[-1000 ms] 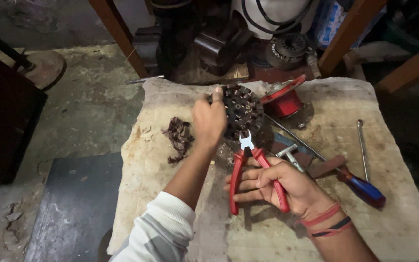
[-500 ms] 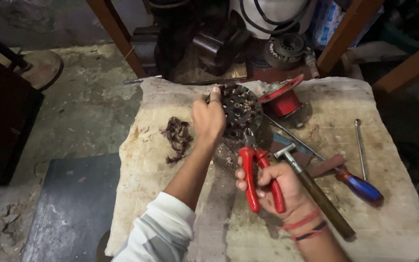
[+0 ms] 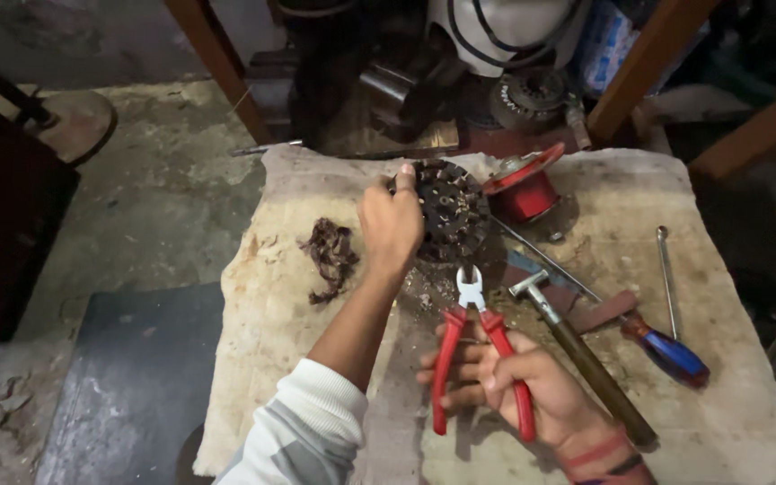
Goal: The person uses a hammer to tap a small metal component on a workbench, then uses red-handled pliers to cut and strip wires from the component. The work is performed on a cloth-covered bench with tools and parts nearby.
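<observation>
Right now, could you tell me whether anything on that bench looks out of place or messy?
Yes: a clump of brown scraps lies loose on the cloth, left of the slotted core that the left hand steadies. Finer debris is scattered below the core, near the pliers in the right hand. The cloth itself looks stained.

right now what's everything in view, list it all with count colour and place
round dark slotted metal core: one, blackish, upright at the cloth's far edge
red-handled pliers: one, jaws near the core's lower edge
worn beige cloth: one, covers the work surface
wooden-handled hammer: one, steel head, right of the pliers
blue-and-red-handled screwdriver: one, right of the hammer
red metal cap: one, right of the core
brown shredded scraps: one pile, left side of the cloth
thin metal rod: one, grey, far right
left hand: grips the core
right hand: holds the pliers
</observation>
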